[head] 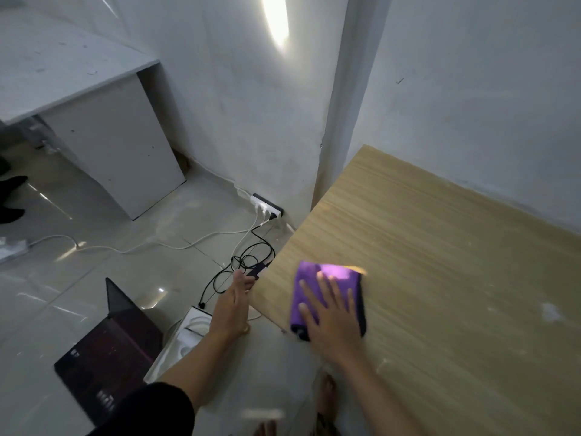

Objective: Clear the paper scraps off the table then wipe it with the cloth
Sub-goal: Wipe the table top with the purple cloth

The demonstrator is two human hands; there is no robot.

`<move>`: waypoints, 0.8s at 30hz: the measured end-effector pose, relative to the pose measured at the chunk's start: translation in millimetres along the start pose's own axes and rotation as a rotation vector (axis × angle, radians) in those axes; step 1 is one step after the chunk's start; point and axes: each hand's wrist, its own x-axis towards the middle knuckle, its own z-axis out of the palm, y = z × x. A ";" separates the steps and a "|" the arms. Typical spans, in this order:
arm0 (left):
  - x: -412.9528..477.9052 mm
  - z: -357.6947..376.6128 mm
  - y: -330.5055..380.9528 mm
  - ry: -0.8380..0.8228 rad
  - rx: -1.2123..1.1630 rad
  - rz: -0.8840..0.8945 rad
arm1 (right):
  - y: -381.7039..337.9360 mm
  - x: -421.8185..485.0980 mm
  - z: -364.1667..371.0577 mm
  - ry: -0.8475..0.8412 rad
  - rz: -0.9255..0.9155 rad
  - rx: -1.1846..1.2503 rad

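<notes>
Fingers (pixel 327 287) of the right hand (pixel 330 319) lie spread flat on the purple cloth (pixel 327 297) near the wooden bench's (pixel 440 247) corner — wiping seems underway. Left hand (pixel 232 305) hangs open, empty, beside the edge. Pale smudges (pixel 550 311) remain; scraps appear gone.

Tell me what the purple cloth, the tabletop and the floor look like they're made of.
Purple cloth: soft, plush fabric, probably microfibre; it looks thick and folded, with a dark edge.
Tabletop: wood-look, likely laminate board; straight pale grain, matte.
Floor: glossy tile, likely ceramic; it shows grout lines and sharp light reflections.
</notes>
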 end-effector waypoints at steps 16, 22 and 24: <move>-13.4 32.2 11.3 0.118 0.267 0.147 | -7.3 -55.7 5.5 0.003 0.069 0.001; -17.7 64.3 18.0 0.000 0.413 0.239 | 116.1 -76.8 -35.9 0.063 0.564 0.010; -19.7 75.8 20.3 -0.061 0.440 0.262 | 127.6 -65.4 -44.2 0.043 0.668 0.032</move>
